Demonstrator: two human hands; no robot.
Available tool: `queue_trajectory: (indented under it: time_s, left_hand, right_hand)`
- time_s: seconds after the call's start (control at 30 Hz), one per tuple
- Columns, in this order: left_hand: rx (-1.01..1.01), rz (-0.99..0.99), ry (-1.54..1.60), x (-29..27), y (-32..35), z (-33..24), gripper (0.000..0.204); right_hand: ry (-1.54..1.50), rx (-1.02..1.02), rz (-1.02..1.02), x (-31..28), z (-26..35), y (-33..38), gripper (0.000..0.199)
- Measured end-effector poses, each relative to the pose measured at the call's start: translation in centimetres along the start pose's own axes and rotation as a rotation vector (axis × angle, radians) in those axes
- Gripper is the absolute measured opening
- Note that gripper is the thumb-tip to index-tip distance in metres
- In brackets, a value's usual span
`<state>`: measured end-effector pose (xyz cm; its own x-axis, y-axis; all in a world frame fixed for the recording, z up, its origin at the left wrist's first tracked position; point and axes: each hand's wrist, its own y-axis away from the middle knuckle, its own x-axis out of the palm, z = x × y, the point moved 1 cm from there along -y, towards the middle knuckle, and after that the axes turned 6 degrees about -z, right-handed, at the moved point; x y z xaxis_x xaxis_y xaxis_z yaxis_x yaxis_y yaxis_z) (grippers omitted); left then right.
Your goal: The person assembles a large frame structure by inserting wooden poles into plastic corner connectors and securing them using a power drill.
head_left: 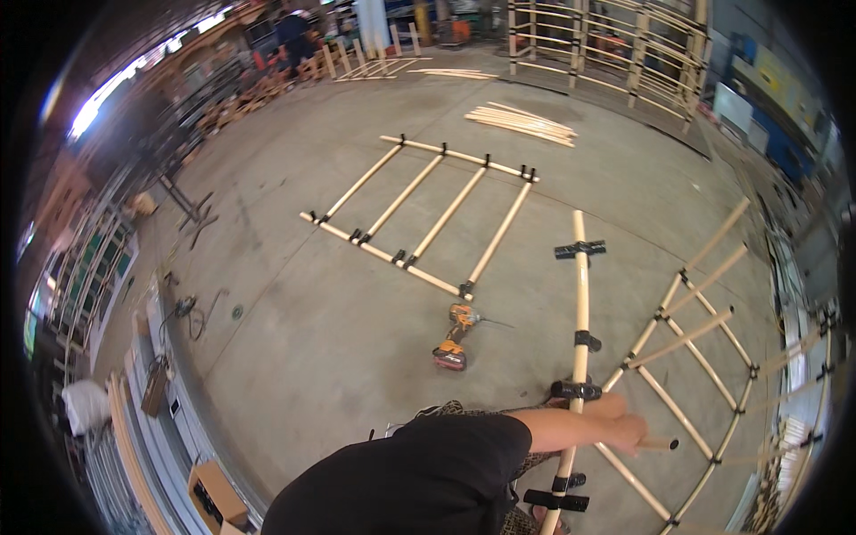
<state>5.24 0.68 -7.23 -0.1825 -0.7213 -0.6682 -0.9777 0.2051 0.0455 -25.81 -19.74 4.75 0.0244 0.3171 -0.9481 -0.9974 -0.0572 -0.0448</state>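
Observation:
My left forearm, in a short black sleeve, reaches right across an upright-running cream pole (582, 312) fitted with black pipe joints (577, 390). At its end my left hand (630, 433) is closed around a short cream pole (658, 443), whose dark open end sticks out to the right. Just beyond, my right hand (609, 407) appears closed too, with its arm and part of its fingers hidden; what it grips cannot be made out. More black joints (556, 500) sit along the long pole below my forearm.
An orange cordless drill (456, 334) lies on the concrete floor. Beyond it is a flat ladder-like pole frame (423, 241). A second frame with raised poles (691, 357) stands at right. Loose poles (522, 123) and a tall rack (615, 49) are farther back; metal profiles (192, 428) lie left.

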Motion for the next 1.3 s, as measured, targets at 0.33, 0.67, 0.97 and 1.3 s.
queue_trajectory:
  time_s: [0.33, 0.67, 0.97, 1.3]
  left_hand:
    - [0.042, 0.340, 0.122, -3.5, 3.8, -5.7, 0.029]
    - [0.419, 0.125, 0.049, -0.1, 10.2, -8.0, 0.038]
    - [0.544, 0.189, 0.058, 5.7, 9.8, -10.1, 0.040]
    - [0.632, 0.668, 0.199, 7.0, 5.9, -5.9, 0.036]
  right_hand:
    - [0.081, 0.179, 0.158, 0.5, 4.4, -3.1, 0.031]
    - [-0.012, 0.316, 0.215, 4.1, 2.5, 6.6, 0.026]
    - [-0.071, 0.369, -0.062, 2.9, 7.3, 8.9, 0.023]
    - [-0.015, 0.420, -0.186, 6.9, 7.1, 3.9, 0.024]
